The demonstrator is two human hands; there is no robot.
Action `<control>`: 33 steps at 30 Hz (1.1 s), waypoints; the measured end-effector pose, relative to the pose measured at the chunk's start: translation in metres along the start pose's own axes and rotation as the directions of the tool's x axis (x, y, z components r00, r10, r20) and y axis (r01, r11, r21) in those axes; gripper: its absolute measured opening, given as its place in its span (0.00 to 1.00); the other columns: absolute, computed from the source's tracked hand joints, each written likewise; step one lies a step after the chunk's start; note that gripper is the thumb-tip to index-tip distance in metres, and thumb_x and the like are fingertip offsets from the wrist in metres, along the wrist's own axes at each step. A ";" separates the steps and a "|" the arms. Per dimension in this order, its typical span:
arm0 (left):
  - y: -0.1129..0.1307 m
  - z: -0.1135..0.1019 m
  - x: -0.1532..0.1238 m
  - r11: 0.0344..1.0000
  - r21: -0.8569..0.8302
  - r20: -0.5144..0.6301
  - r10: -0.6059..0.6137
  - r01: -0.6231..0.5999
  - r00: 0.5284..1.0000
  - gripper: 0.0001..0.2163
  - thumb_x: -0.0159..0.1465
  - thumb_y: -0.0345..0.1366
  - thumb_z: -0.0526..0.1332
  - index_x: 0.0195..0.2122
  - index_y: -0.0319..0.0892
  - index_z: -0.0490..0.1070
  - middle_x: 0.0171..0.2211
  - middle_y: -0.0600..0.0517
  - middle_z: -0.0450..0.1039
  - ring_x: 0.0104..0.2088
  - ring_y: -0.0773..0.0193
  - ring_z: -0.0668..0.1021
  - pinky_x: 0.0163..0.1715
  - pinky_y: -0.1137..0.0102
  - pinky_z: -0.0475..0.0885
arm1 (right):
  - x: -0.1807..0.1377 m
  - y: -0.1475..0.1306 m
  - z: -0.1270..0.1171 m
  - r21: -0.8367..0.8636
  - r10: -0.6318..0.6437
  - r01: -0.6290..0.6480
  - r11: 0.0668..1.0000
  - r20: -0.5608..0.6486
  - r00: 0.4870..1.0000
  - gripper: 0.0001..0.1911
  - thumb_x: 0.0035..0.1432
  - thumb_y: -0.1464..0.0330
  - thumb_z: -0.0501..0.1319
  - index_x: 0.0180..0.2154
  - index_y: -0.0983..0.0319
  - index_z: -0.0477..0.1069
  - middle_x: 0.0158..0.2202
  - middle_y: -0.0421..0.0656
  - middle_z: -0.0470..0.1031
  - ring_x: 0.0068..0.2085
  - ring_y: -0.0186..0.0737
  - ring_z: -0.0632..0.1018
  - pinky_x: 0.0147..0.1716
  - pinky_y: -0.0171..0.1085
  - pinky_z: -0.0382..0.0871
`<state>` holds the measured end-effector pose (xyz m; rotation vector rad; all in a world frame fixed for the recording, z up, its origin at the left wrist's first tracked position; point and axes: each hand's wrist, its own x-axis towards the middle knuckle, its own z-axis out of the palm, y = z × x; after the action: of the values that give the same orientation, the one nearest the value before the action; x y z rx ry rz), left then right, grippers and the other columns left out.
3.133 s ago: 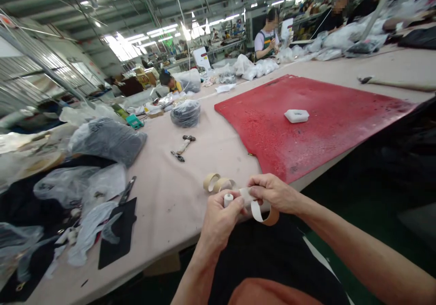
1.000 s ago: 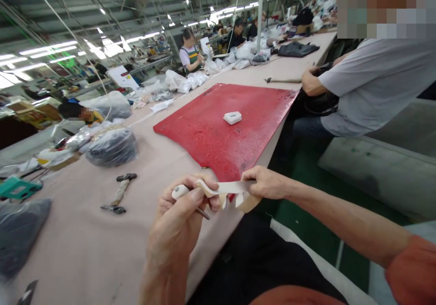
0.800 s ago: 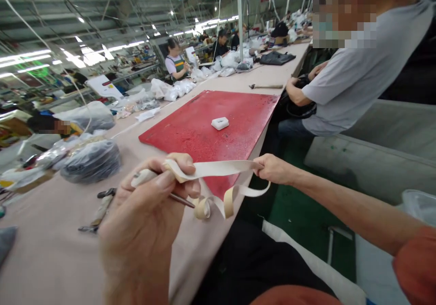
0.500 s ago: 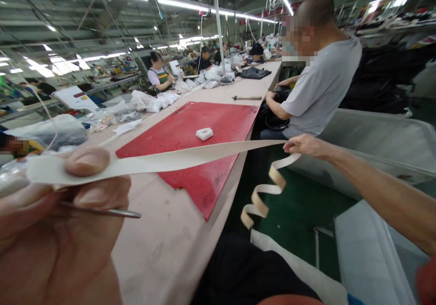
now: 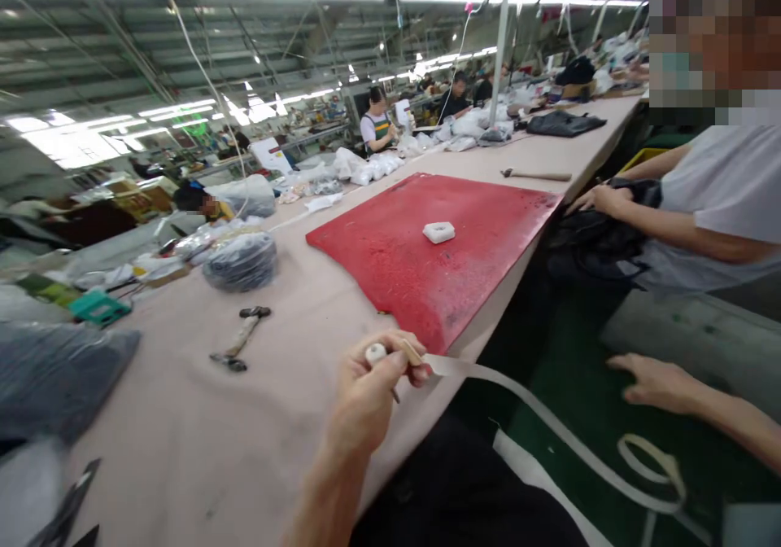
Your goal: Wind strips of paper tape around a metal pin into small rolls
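My left hand [image 5: 372, 388] is closed near the table's front edge. It pinches one end of a long cream strip [image 5: 537, 421] together with a white-handled tool [image 5: 377, 355]. The strip runs down to the right and loops on the green floor. My right hand [image 5: 656, 382] hangs out to the right over the floor, fingers loosely spread, holding nothing and clear of the strip.
A red mat [image 5: 427, 246] with a small white block [image 5: 438, 232] lies on the pinkish table [image 5: 201, 441]. A hammer [image 5: 240, 338] and a dark plastic bundle [image 5: 240, 260] lie to the left. A person in a grey shirt [image 5: 726, 197] sits to the right, and others work farther back.
My right hand has let go of the strip, which dropped from taut between both hands to trailing on the floor. My left hand moved away from the camera, down towards the table edge.
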<state>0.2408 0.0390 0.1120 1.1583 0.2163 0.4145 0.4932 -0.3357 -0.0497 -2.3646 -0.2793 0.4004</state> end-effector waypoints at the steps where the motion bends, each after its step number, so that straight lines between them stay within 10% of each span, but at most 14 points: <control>1: -0.014 -0.002 -0.001 1.000 0.004 0.001 -0.026 0.026 1.000 0.05 0.58 0.32 0.64 0.26 0.38 0.76 0.28 0.50 0.74 0.25 0.68 0.75 0.27 0.72 0.71 | -0.003 -0.027 0.017 0.059 -0.060 0.054 0.997 0.119 0.991 0.18 0.30 0.71 0.73 0.31 0.58 0.80 0.42 0.56 0.79 0.44 0.58 0.80 0.53 0.58 0.70; 4: -0.048 -0.010 -0.005 0.996 0.064 -0.011 -0.064 0.065 0.998 0.06 0.60 0.34 0.63 0.29 0.38 0.76 0.30 0.50 0.74 0.27 0.68 0.75 0.29 0.71 0.70 | -0.026 -0.126 0.060 0.429 -0.360 0.189 0.884 0.363 0.859 0.22 0.57 0.55 0.64 0.51 0.57 0.74 0.52 0.47 0.75 0.52 0.46 0.76 0.57 0.47 0.69; 7: -0.063 -0.017 -0.013 0.991 0.104 -0.035 -0.079 0.082 0.996 0.06 0.62 0.35 0.63 0.31 0.38 0.76 0.34 0.49 0.75 0.29 0.67 0.75 0.32 0.70 0.71 | -0.060 -0.213 0.088 0.629 -0.591 0.281 0.725 0.358 0.723 0.19 0.62 0.56 0.61 0.51 0.58 0.72 0.39 0.42 0.74 0.38 0.36 0.73 0.40 0.38 0.69; 10: -0.063 -0.021 -0.023 0.984 0.141 -0.102 -0.097 0.111 0.990 0.06 0.61 0.35 0.63 0.31 0.38 0.76 0.35 0.49 0.76 0.29 0.68 0.75 0.34 0.70 0.71 | -0.086 -0.253 0.107 0.663 -0.614 0.293 0.689 0.320 0.722 0.14 0.60 0.60 0.64 0.45 0.60 0.70 0.30 0.37 0.68 0.31 0.32 0.69 0.32 0.35 0.64; 19: -0.054 -0.029 -0.032 0.968 0.234 -0.133 -0.064 0.094 0.989 0.08 0.60 0.34 0.62 0.25 0.37 0.72 0.33 0.49 0.74 0.31 0.67 0.74 0.33 0.72 0.71 | -0.104 -0.258 0.146 0.438 -0.711 0.598 0.671 0.150 0.688 0.09 0.61 0.66 0.60 0.29 0.62 0.69 0.29 0.40 0.71 0.30 0.33 0.71 0.32 0.37 0.64; 25: -0.064 -0.034 -0.033 0.986 0.120 -0.144 -0.099 0.116 0.985 0.08 0.60 0.35 0.63 0.26 0.36 0.70 0.32 0.49 0.75 0.29 0.66 0.76 0.32 0.71 0.72 | -0.098 -0.251 0.150 0.770 -0.396 0.048 0.637 0.274 0.876 0.10 0.53 0.63 0.65 0.25 0.62 0.69 0.22 0.38 0.68 0.26 0.34 0.68 0.29 0.35 0.62; 33: -0.067 -0.036 -0.039 0.971 -0.108 -0.140 -0.227 0.213 0.964 0.07 0.55 0.34 0.64 0.26 0.36 0.69 0.30 0.49 0.76 0.26 0.66 0.77 0.29 0.72 0.72 | -0.094 -0.238 0.150 0.885 -0.619 -0.164 0.435 0.426 0.659 0.17 0.52 0.56 0.66 0.39 0.61 0.74 0.46 0.46 0.70 0.43 0.44 0.74 0.45 0.41 0.69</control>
<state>0.2054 0.0299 0.0346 1.0002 0.4503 0.3125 0.3309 -0.0999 0.0282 -0.9603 -0.6138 1.0402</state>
